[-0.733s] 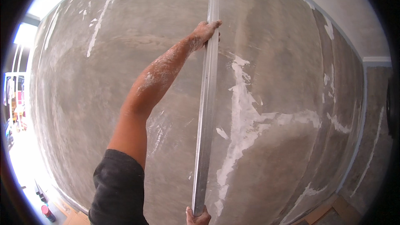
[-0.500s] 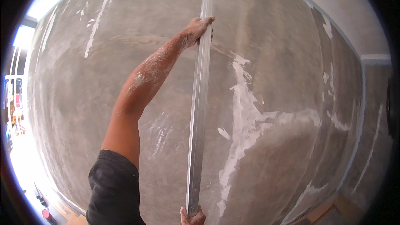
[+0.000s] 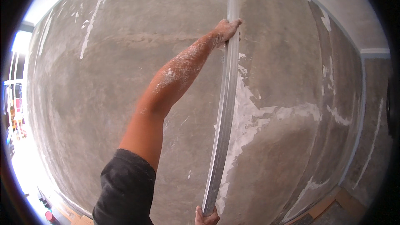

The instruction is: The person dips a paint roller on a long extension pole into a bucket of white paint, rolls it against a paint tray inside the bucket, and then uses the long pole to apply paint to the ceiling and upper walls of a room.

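Observation:
A long metal straightedge (image 3: 225,100) stands nearly upright before the grey wall, leaning slightly to the right at its top. Its upper end looks narrower and whitish. My left hand (image 3: 227,30), dusted with white like its forearm, is closed round the upper part, fingers partly hidden behind the metal. At the lower edge of the picture, my right hand (image 3: 207,216) grips the bottom end. Just right of the bar, a branching patch of white plaster (image 3: 246,116) spreads over the wall, its left part covered by the bar.
The grey wall (image 3: 104,100) fills most of the view, with white streaks (image 3: 95,18) at the upper left. A side wall (image 3: 377,121) meets it on the right. Brown sheets (image 3: 350,204) lie at the lower right, and a red can (image 3: 50,216) stands at the lower left.
Both hands have carried the straightedge to the right across the wall. It now overlaps the left part of the white plaster patch, which stood clear of it before.

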Available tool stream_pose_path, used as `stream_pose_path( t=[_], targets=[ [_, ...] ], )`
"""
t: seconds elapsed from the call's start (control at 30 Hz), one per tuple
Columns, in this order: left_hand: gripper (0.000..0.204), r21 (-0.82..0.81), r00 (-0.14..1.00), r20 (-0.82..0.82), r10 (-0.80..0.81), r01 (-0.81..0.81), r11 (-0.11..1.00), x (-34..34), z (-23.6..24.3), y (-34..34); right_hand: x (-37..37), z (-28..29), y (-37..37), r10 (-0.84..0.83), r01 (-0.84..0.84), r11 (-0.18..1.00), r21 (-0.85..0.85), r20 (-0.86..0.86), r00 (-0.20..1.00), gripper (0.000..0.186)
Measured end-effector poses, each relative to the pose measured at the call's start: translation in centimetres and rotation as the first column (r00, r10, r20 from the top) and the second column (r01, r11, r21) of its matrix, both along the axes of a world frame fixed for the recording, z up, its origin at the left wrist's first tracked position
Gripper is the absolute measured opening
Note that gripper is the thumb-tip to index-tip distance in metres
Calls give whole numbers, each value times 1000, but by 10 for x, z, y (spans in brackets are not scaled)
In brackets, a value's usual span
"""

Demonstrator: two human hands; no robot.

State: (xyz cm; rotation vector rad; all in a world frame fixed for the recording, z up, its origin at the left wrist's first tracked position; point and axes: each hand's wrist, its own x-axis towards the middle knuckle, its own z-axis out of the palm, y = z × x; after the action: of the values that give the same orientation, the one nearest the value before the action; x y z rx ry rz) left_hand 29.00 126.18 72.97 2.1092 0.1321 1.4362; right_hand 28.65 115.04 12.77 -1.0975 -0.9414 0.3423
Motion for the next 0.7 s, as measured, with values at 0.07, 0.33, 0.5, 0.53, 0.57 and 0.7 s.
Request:
stream_pose_path(
  t=[0.07, 0.33, 0.5, 0.53, 0.57, 0.7],
  targets=[
    [47, 16, 1000, -10, -12, 12, 1000, 7, -2, -3, -1, -1, 0, 8, -8, 1000, -7, 1, 1000, 47],
    [47, -20, 998, 36, 50, -49, 999, -14, -6, -10, -14, 0, 2, 39, -39, 999, -15, 17, 999, 48],
    [48, -1, 997, 49, 56, -56, 998, -47, 3, 14, -31, 2, 8, 63, -62, 998, -26, 27, 998, 49],
    [48, -2, 996, 63, 57, -57, 998, -57, 4, 22, -35, 3, 9, 69, -68, 997, -27, 34, 997, 49],
    [48, -3, 997, 61, 39, -38, 999, -64, 3, 21, -40, 4, 10, 71, -70, 997, -28, 34, 997, 50],
    [50, -27, 998, 67, 11, -9, 1000, -100, -1, 21, -58, 4, 16, 74, -73, 997, -31, 29, 997, 50]
  ],
)
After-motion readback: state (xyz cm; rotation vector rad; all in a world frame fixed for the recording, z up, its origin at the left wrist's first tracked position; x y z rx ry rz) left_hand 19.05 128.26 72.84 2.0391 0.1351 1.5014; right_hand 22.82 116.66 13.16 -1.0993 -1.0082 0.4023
